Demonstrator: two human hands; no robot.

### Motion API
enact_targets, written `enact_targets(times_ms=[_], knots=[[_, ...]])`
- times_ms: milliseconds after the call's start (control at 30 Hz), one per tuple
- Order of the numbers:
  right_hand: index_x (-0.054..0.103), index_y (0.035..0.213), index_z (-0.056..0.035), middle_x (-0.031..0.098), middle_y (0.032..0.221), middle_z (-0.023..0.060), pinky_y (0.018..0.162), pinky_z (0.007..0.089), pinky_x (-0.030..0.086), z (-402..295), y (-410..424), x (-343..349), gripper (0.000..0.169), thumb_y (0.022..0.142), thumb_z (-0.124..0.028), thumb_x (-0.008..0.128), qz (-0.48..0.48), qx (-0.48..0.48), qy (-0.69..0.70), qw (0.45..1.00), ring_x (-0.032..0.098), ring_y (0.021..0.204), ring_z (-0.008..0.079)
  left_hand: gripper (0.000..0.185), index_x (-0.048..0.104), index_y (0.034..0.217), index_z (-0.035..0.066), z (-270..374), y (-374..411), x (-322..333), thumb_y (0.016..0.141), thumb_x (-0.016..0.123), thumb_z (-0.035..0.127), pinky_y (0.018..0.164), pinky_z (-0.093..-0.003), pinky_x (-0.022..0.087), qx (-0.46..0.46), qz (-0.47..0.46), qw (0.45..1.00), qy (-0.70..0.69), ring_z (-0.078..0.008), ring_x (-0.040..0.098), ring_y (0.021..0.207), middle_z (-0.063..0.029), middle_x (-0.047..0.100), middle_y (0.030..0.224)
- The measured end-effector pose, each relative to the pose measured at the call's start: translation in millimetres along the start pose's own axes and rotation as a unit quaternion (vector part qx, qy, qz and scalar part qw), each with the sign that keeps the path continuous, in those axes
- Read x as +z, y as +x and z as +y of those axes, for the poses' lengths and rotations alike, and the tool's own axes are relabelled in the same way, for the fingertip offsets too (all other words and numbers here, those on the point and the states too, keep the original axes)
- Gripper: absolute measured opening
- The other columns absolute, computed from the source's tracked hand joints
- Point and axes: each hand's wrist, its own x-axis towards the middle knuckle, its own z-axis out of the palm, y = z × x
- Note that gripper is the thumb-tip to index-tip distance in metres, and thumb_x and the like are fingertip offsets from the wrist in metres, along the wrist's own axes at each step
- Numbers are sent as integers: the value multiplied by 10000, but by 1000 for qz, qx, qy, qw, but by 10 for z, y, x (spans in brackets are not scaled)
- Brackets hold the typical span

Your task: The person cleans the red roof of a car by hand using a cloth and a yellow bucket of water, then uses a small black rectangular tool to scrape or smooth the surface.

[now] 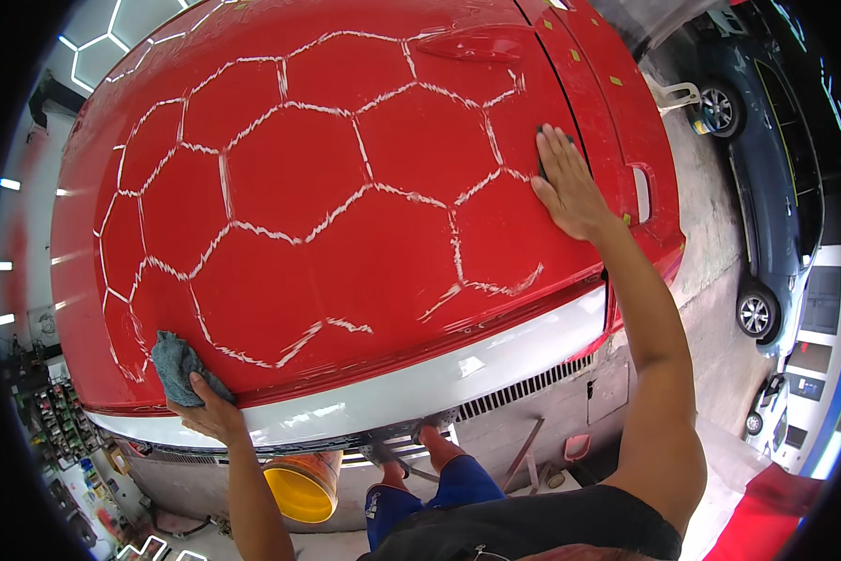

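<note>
Before me spreads a large, glossy red vehicle body panel, which mirrors a honeycomb of white ceiling lights. My right hand lies flat near the panel's right side, beside a dark seam. Under its fingers is a dark pad, mostly covered by the hand. At the panel's lower left edge, my left hand grips a crumpled grey-blue cloth that rests on the red surface. A white strip runs along the panel's near edge.
A yellow bucket stands below, left of my feet. Small pieces of yellow-green tape dot the red bodywork. A blue-grey car and a white car are parked at right. Crowded shelves line the lower left.
</note>
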Motion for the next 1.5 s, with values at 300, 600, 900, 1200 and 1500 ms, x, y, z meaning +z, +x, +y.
enact_targets(times_ms=[300,600,900,1200,1500], knots=[[229,1606,-18,195,1686,183,1267,454,138,217,528,-111,689,1083,-451,350,26,13,-4,1000,166,1567,331,796,414,1439,82,313,-80,91,921,554,671,1023,-575,375,-19,-27,999,-31,-421,483,1214,-213,578,1274],[250,1596,-10,239,1665,192,1261,460,171,-144,867,-217,665,1089,-435,317,36,-68,-40,996,185,1560,330,828,416,1418,41,323,-75,248,914,575,679,999,-567,380,-12,-23,999,-24,-425,506,1157,-249,574,1245],[300,1571,18,268,1650,222,1268,487,136,-1130,-731,-410,715,1065,-485,353,-121,-163,-10,979,205,1551,371,806,420,1398,36,167,-43,71,923,576,669,995,-578,365,-13,-3,1000,9,-440,495,1144,-259,565,1245],[279,1580,-3,272,1657,187,1268,463,151,-1404,587,-191,680,1063,-427,406,12,-141,-11,990,204,1556,338,729,424,1388,71,115,-27,121,933,591,616,1209,-635,153,1,-18,1000,6,-474,482,1305,-192,581,1299],[256,1590,2,231,1670,197,1270,455,143,-1528,1605,-155,701,1079,-472,336,38,-152,-12,988,192,1556,341,681,401,1449,105,250,-25,114,950,605,521,1203,-680,97,55,-19,998,-21,-399,501,1336,-147,554,1349]])
